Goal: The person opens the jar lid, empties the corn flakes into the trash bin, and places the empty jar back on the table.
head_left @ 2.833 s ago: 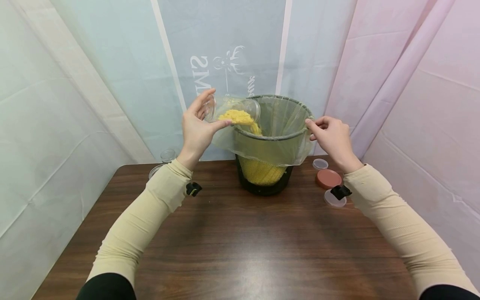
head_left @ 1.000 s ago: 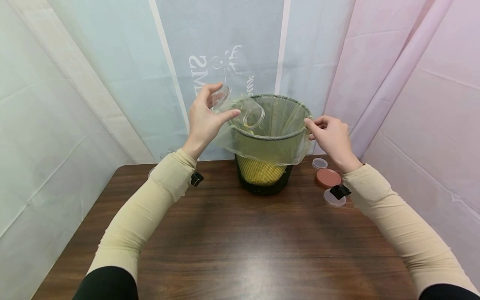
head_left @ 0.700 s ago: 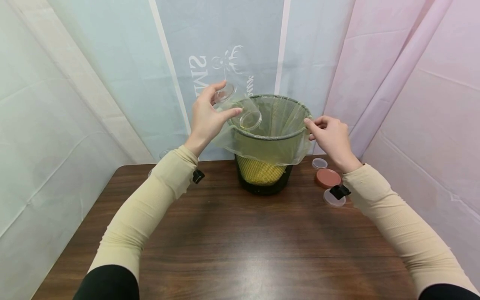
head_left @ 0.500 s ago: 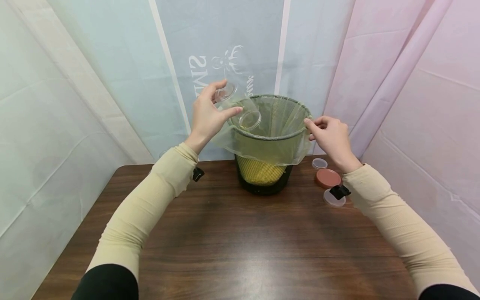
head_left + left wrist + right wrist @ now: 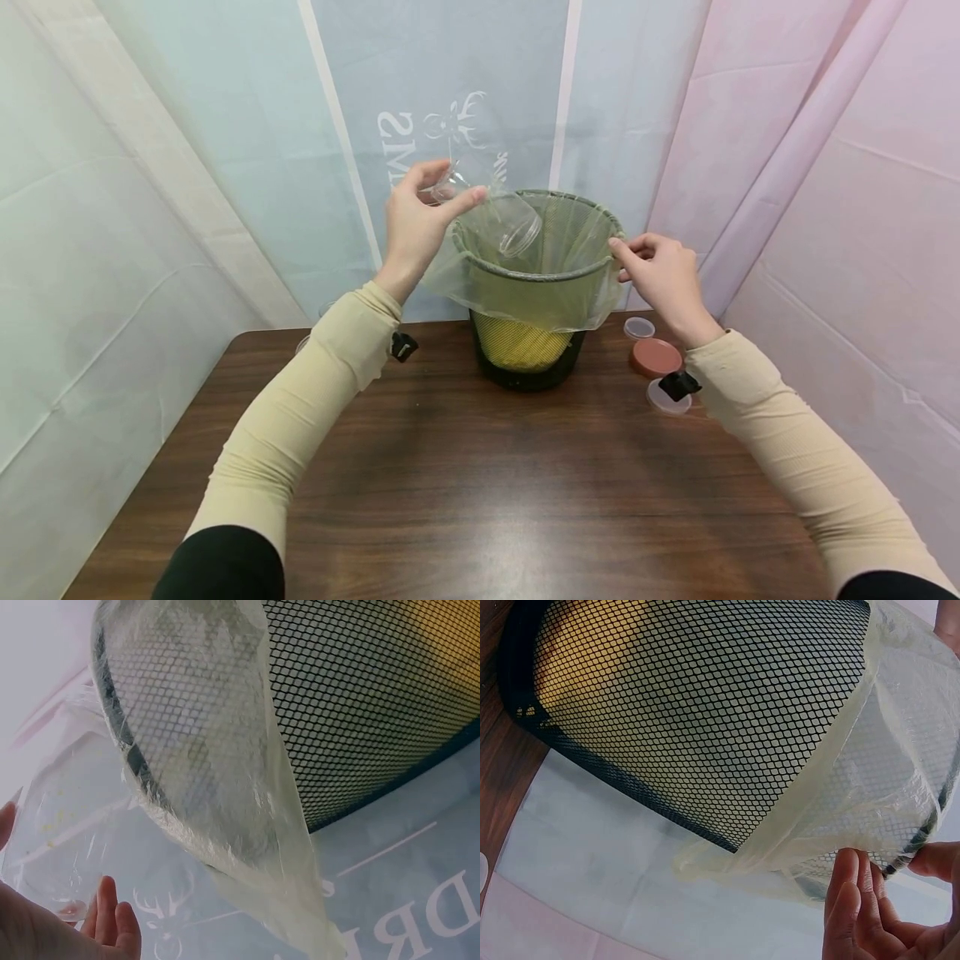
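Note:
My left hand (image 5: 420, 221) grips a clear plastic jar (image 5: 495, 212) tilted mouth-down over the near left rim of a black mesh wastebasket (image 5: 528, 379). A few yellow specks cling inside the jar in the left wrist view. A thin, pale yellow-green bin liner (image 5: 532, 302) lines the basket and folds down over its outside. Through the mesh a yellow mass shows at the bottom. On the right side, my right hand (image 5: 660, 271) pinches the liner against the rim between thumb and fingers; the right wrist view shows those fingers (image 5: 844, 892) outside the basket.
Right of the basket on the wooden table (image 5: 480, 483) lie a red-brown lid (image 5: 657, 357) and two clear lids, one behind it (image 5: 639, 327) and one in front (image 5: 669, 398). Clear jars behind my left forearm are mostly hidden. Fabric curtains (image 5: 255, 133) enclose the table.
Yellow stuff has slid out of the jar into the basket. My left hand has moved up and right, tipping the jar steeply, then shifting its mouth further right. The right hand has stayed put.

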Motion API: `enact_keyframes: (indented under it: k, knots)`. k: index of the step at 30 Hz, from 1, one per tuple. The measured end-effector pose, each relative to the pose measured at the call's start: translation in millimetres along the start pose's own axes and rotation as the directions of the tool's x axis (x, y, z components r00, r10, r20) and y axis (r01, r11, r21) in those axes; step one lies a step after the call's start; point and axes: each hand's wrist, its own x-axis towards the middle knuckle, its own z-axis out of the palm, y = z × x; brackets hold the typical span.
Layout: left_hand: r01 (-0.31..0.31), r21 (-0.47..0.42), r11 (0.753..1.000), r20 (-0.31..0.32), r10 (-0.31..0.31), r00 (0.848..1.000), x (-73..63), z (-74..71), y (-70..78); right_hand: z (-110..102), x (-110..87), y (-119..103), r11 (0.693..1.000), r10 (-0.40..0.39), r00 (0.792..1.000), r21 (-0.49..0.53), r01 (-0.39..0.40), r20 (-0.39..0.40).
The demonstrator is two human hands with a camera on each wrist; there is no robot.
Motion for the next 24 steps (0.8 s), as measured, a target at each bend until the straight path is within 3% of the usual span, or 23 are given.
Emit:
enact_keyframes:
  k: [6,11,13,15,19,24]
  knots:
    - [0.052,-0.099,0.994,-0.019,-0.054,0.998,0.1,1.4,3.1,-0.6,-1.1,-0.9,1.0,-0.002,1.0,0.005,0.002,-0.006]
    - [0.057,-0.138,0.989,-0.026,-0.062,0.998,0.1,4.1,2.0,0.1,-1.8,-1.5,1.0,-0.004,1.0,0.007,0.004,-0.009]
    - [0.031,-0.1,0.995,-0.019,-0.033,0.999,0.2,5.0,0.3,0.2,-2.1,-1.9,1.0,-0.006,1.0,0.008,0.006,-0.012]
    - [-0.024,0.006,1.0,-0.005,0.024,1.0,0.1,5.6,-1.3,0.2,-2.3,-2.4,1.0,-0.012,1.0,0.008,0.012,-0.014]
    - [-0.134,0.195,0.972,0.021,0.132,0.991,-1.1,6.8,-3.3,-0.1,-2.9,-3.2,1.0,-0.02,1.0,0.006,0.02,-0.018]
    - [-0.147,0.19,0.971,0.015,0.147,0.989,-2.3,8.1,-3.3,-0.9,-3.3,-3.6,1.0,-0.022,1.0,0.001,0.022,-0.017]
